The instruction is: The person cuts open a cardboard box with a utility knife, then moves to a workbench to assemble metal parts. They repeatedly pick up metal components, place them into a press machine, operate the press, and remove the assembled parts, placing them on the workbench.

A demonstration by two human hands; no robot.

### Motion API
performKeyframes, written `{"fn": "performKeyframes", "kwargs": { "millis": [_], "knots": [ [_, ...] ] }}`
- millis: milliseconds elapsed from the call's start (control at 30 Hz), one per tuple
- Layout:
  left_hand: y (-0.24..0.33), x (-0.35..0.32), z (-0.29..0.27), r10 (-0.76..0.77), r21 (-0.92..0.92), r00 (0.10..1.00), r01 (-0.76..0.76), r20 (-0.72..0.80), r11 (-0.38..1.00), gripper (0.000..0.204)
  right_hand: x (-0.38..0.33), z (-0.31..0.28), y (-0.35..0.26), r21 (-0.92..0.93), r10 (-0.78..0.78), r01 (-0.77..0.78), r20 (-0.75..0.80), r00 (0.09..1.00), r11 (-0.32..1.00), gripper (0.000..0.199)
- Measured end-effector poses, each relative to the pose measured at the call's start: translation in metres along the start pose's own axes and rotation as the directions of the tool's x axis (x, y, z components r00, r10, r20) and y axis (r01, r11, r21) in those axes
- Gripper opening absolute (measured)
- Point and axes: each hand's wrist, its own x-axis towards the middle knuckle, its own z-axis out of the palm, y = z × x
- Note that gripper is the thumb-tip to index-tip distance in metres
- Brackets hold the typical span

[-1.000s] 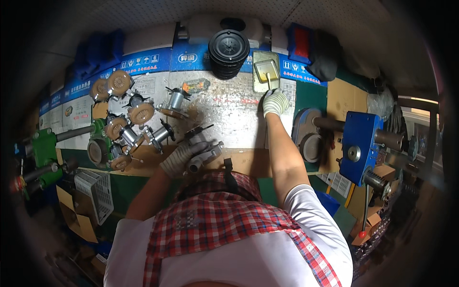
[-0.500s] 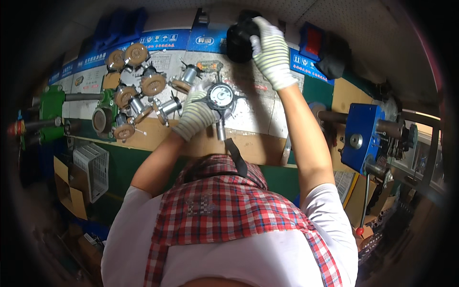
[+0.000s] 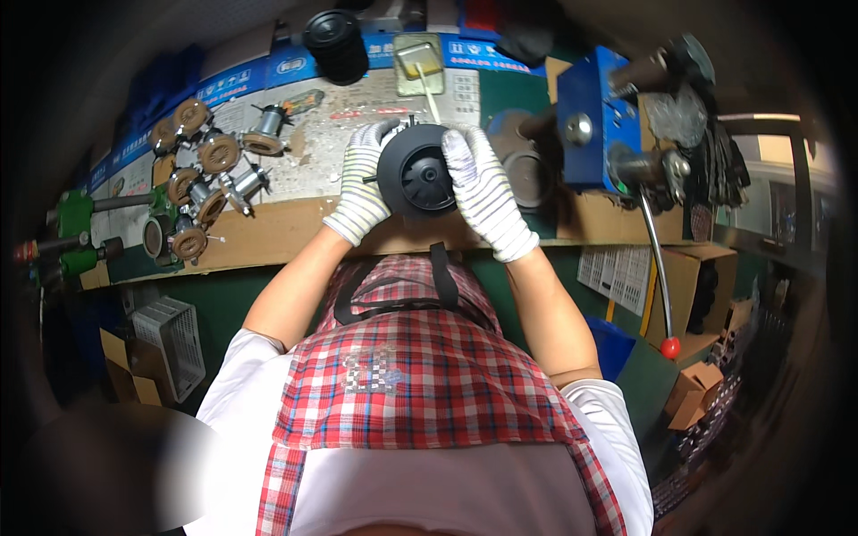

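Note:
In front of me I hold a black fan wheel point(image 3: 420, 183), its round rim and inner blades facing up. My right hand point(image 3: 487, 198), in a striped glove, is closed on the right side of its rim. My left hand point(image 3: 361, 183), gloved alike, is closed at the left around the motor beneath the wheel. Most of that motor is hidden; a dark prong and small metal bits show at the wheel's edge. A stack of black fan wheels point(image 3: 338, 52) stands at the back of the bench.
Several motors with brown round flanges point(image 3: 219, 154) lie at the left beside a green clamp tool point(image 3: 76, 219). Behind my hands, a tray point(image 3: 407, 87) holds a brush point(image 3: 427, 89). A blue press point(image 3: 585, 116) with a red-knobbed lever point(image 3: 657, 259) stands at the right.
My right hand has come back from the black stack with a fan wheel, now over the motor in my left hand. The view has turned rightward, showing the tray and brush.

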Motion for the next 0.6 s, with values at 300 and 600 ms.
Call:
{"fn": "performKeyframes", "kwargs": {
  "millis": [300, 600],
  "knots": [
    [0.031, -0.037, 0.160, 0.175, -0.330, 0.664, 0.114, 0.727, 0.937, 0.052, -0.011, -0.091, 0.197, 0.102, 0.519, -0.513, -0.032, 0.854, 0.852, 0.082],
    [0.094, -0.001, 0.224, -0.049, 0.149, 0.638, -0.105, 0.768, 0.983, 0.057, -0.011, -0.197, 0.226, -0.544, -0.314, 0.039, 0.541, 0.780, -0.838, 0.032]
  ]
}}
